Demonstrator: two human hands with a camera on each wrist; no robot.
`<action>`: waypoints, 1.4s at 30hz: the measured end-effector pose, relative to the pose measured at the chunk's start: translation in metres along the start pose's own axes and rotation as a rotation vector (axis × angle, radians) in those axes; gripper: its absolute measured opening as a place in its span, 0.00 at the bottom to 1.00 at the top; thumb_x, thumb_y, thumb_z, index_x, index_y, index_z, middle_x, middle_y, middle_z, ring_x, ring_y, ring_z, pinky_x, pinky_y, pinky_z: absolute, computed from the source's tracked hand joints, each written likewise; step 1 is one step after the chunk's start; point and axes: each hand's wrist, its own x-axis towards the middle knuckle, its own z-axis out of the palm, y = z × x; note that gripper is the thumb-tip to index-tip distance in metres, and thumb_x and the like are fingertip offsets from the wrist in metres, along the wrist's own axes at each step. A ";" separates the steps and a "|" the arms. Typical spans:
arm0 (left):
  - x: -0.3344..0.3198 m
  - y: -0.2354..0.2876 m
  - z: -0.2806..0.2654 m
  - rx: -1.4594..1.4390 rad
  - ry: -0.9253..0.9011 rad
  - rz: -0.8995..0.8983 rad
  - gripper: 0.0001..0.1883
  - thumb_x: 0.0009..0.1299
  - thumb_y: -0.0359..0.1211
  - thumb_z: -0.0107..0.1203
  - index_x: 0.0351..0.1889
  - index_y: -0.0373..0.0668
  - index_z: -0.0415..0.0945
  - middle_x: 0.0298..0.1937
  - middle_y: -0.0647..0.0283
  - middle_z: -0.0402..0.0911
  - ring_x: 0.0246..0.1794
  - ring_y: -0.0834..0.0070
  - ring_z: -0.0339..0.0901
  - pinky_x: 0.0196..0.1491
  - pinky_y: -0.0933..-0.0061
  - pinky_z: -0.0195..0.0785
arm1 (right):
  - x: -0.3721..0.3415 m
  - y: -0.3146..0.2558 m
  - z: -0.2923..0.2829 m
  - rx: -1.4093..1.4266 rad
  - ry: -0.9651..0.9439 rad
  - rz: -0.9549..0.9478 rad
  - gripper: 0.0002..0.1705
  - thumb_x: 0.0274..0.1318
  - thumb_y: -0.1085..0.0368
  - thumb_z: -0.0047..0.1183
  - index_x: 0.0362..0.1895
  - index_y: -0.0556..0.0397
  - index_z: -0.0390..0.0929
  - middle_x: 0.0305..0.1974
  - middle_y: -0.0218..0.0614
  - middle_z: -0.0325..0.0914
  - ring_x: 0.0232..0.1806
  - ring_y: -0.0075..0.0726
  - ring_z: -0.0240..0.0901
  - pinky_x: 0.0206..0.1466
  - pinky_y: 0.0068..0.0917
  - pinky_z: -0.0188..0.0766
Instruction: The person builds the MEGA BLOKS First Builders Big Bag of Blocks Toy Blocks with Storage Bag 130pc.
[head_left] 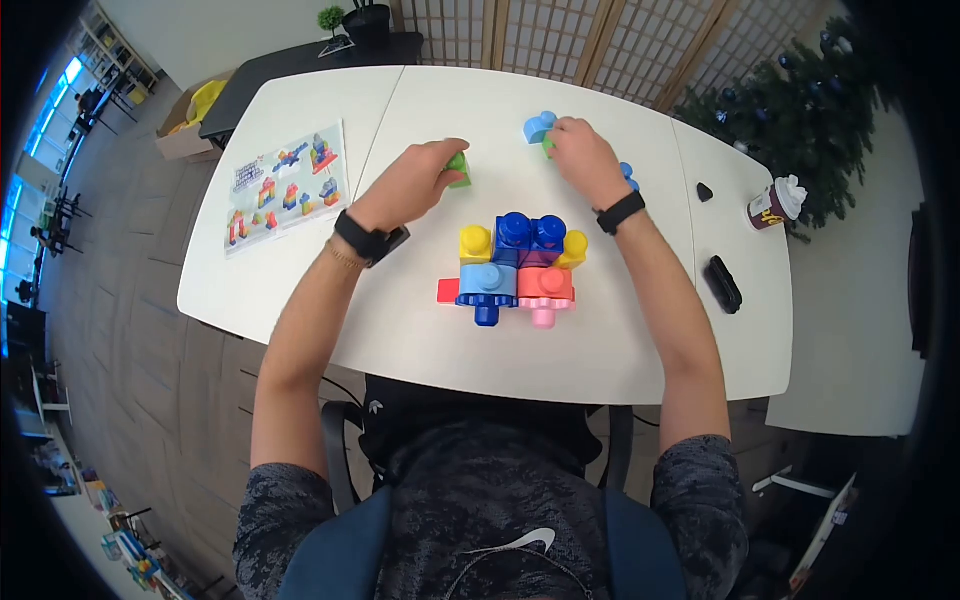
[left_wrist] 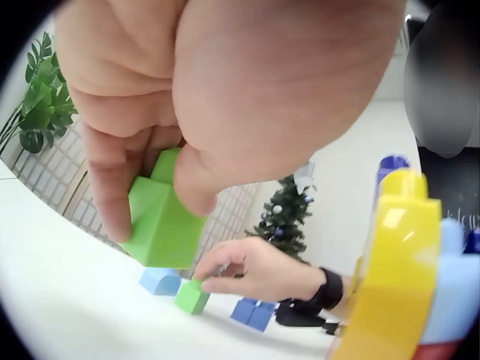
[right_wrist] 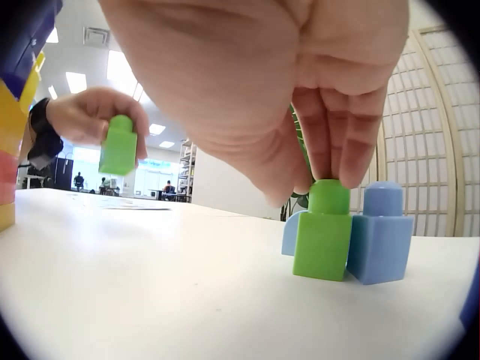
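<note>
My left hand (head_left: 408, 186) pinches a bright green toy building block (left_wrist: 165, 221) between thumb and fingers, holding it above the white table. Over at the back, my right hand (head_left: 588, 160) reaches down to a second green block (right_wrist: 322, 246) standing on the table, fingertips and thumb around its round stud. Right beside that block stands a light blue block (right_wrist: 381, 244); a rounded light blue piece (right_wrist: 291, 234) shows behind it. Between my forearms stands a built group of blocks: dark blue (head_left: 514, 232), yellow (head_left: 475, 242), light blue (head_left: 487, 278) and red (head_left: 546, 281), with gear-shaped pieces in front.
Blue blocks (head_left: 629, 174) lie by my right wrist. A printed picture sheet (head_left: 285, 190) lies on the left of the table (head_left: 400, 345). Toward the right are a black case (head_left: 722, 285), a small dark object (head_left: 705, 192) and a cup (head_left: 770, 208), near a decorated tree (head_left: 790, 100).
</note>
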 end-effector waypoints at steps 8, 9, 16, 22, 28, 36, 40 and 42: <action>-0.053 0.064 -0.059 -0.186 0.052 0.043 0.22 0.76 0.29 0.68 0.65 0.38 0.72 0.51 0.51 0.90 0.46 0.56 0.91 0.48 0.63 0.82 | -0.054 -0.022 -0.038 0.184 -0.134 0.220 0.10 0.60 0.69 0.66 0.45 0.59 0.86 0.44 0.50 0.82 0.50 0.58 0.81 0.55 0.48 0.80; -0.054 0.071 -0.064 -0.184 0.055 0.045 0.22 0.76 0.29 0.68 0.65 0.38 0.72 0.51 0.51 0.90 0.46 0.56 0.91 0.48 0.63 0.82 | -0.056 -0.025 -0.048 0.201 -0.137 0.269 0.12 0.60 0.69 0.67 0.47 0.59 0.86 0.44 0.50 0.83 0.48 0.58 0.82 0.54 0.47 0.80; -0.053 0.112 -0.078 -0.210 0.013 0.099 0.32 0.74 0.32 0.71 0.72 0.40 0.68 0.53 0.55 0.92 0.51 0.65 0.90 0.56 0.67 0.80 | -0.063 -0.068 -0.190 0.485 -0.071 0.096 0.17 0.62 0.66 0.69 0.52 0.60 0.85 0.46 0.48 0.84 0.44 0.58 0.83 0.49 0.43 0.81; -0.049 0.119 -0.047 -0.052 -0.028 0.149 0.30 0.72 0.34 0.73 0.68 0.43 0.71 0.52 0.55 0.92 0.47 0.53 0.90 0.50 0.63 0.80 | -0.077 -0.102 -0.182 0.273 -0.161 -0.150 0.19 0.62 0.60 0.71 0.52 0.59 0.85 0.43 0.49 0.85 0.44 0.57 0.83 0.48 0.42 0.81; -0.051 0.093 -0.050 -0.326 -0.058 0.233 0.45 0.71 0.46 0.74 0.81 0.42 0.64 0.68 0.53 0.85 0.68 0.57 0.83 0.67 0.58 0.75 | -0.059 -0.040 -0.154 0.462 -0.101 0.058 0.22 0.66 0.52 0.69 0.50 0.59 0.86 0.42 0.51 0.84 0.43 0.54 0.85 0.47 0.47 0.81; -0.047 0.007 -0.011 -0.688 -0.133 -0.071 0.44 0.76 0.60 0.65 0.78 0.37 0.69 0.74 0.55 0.78 0.75 0.64 0.75 0.74 0.59 0.69 | -0.083 0.027 -0.018 -0.036 -0.075 0.581 0.26 0.70 0.50 0.64 0.52 0.63 0.77 0.44 0.59 0.84 0.49 0.65 0.85 0.53 0.55 0.82; -0.050 0.020 -0.005 -0.637 -0.151 0.051 0.41 0.80 0.62 0.58 0.75 0.36 0.72 0.71 0.54 0.79 0.73 0.64 0.77 0.72 0.60 0.70 | -0.087 0.029 -0.032 0.044 -0.139 0.451 0.23 0.70 0.52 0.65 0.49 0.62 0.77 0.45 0.58 0.85 0.50 0.65 0.84 0.54 0.55 0.81; -0.042 0.017 -0.003 -0.686 -0.124 0.017 0.34 0.84 0.55 0.54 0.74 0.37 0.73 0.68 0.55 0.82 0.71 0.65 0.79 0.71 0.61 0.72 | -0.082 0.033 -0.042 0.080 -0.239 0.429 0.21 0.70 0.55 0.66 0.49 0.61 0.76 0.46 0.56 0.85 0.49 0.63 0.84 0.53 0.51 0.81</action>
